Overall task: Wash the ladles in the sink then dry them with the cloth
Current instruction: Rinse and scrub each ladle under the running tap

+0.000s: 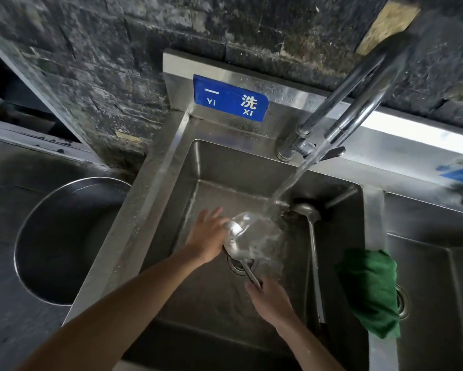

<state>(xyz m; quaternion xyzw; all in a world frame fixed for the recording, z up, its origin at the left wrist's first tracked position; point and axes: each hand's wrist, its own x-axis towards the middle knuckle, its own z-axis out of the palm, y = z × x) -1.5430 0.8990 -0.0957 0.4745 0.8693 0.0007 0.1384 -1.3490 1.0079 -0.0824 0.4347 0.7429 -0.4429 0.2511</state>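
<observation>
A steel ladle (238, 243) sits under running water in the middle of the steel sink (187, 167). My right hand (271, 301) grips its handle just below the bowl. My left hand (207, 238) lies flat against the bowl's left side, fingers spread. Water from the tap (358, 95) splashes over the bowl. A second ladle (314, 250) lies along the right wall of the basin, bowl at the far end. A green cloth (369, 290) hangs over the divider to the right of the basin.
A round steel bowl or pot (64, 236) sits in the dark counter at the left. A second basin (433, 290) lies to the right of the divider. A blue sign (230, 99) is fixed on the backsplash. The drain (237, 266) lies under the held ladle.
</observation>
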